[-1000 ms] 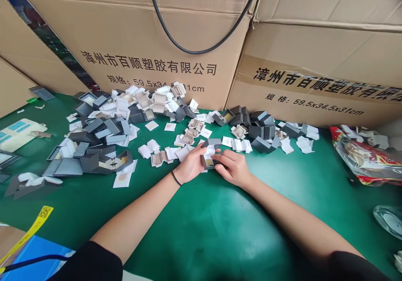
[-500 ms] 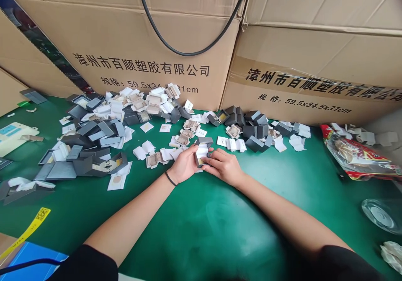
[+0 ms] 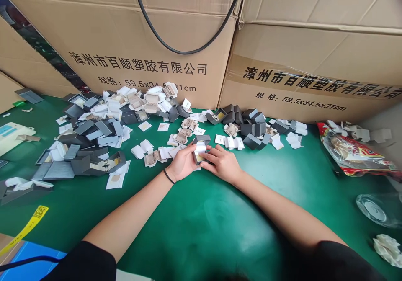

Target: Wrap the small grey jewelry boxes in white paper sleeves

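A small dark grey gift box (image 3: 201, 138) with its lid up sits between my hands, low over the table. My left hand (image 3: 184, 163) grips it from the left side, thumb along its edge. From the right, my right hand (image 3: 223, 163) reaches in, its fingers bent against the white insert (image 3: 200, 148) inside. Whether those fingertips pinch the insert or only press on it is hard to make out. Just left of the hands lie unfolded white and beige card inserts (image 3: 152, 158). A flat white card piece (image 3: 163, 127) lies behind them.
Dark grey boxes and white inserts form a big pile (image 3: 94, 126) at left; more grey boxes (image 3: 253, 129) lie right of centre. Cardboard cartons (image 3: 150, 34) wall off the back, with a hanging black cable (image 3: 188, 52). At right are a red food packet (image 3: 354, 155) and a clear lid (image 3: 372, 210).
The whole view has shifted slightly. Both hands stay on the grey box, and the right fingers have barely moved at its insert.
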Demonstrator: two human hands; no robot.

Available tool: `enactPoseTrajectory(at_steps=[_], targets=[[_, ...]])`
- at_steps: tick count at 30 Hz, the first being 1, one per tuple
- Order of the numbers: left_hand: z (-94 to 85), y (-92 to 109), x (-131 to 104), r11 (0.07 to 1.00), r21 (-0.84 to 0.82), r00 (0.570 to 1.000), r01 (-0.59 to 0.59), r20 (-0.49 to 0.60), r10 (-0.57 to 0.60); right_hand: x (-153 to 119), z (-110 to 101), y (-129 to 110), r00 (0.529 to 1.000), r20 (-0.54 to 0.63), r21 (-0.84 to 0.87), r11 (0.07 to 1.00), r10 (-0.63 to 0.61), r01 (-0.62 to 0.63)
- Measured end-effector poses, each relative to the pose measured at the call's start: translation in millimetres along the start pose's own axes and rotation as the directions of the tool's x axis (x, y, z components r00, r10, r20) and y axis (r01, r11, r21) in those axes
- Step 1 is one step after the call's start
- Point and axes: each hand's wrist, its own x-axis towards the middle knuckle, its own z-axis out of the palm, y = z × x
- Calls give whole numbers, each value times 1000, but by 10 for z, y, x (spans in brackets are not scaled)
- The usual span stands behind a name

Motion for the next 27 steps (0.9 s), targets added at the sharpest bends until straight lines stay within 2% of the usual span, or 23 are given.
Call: enactPoseTrajectory(at_steps=[4,8,16,20,24,27], targets=[[0,4,3,1000,14,1000,6,-9,-6,12,-3,9,1000,10,6,1000,-16,16],[-3,-1,0,999,46,1000,-21,-17,22,15,9,21,1000,7,90,996,8,-9],[45,-25,-52,985,147,996,-90,1,91,3,1,-27,993,106,253,965,47,-73],[47,-36,-51,978,180,994,-102,-8,105,33,-1,-23,989,133,208,975,56,-83],[65,-22,-2,978,169,989,-122,-65,134,80,-245,-100,992,118,136,988,51,-67],[69,-3,32,989,130,991,-67,-106,81,20,-546,-286,999,25,195,980,29,-33]])
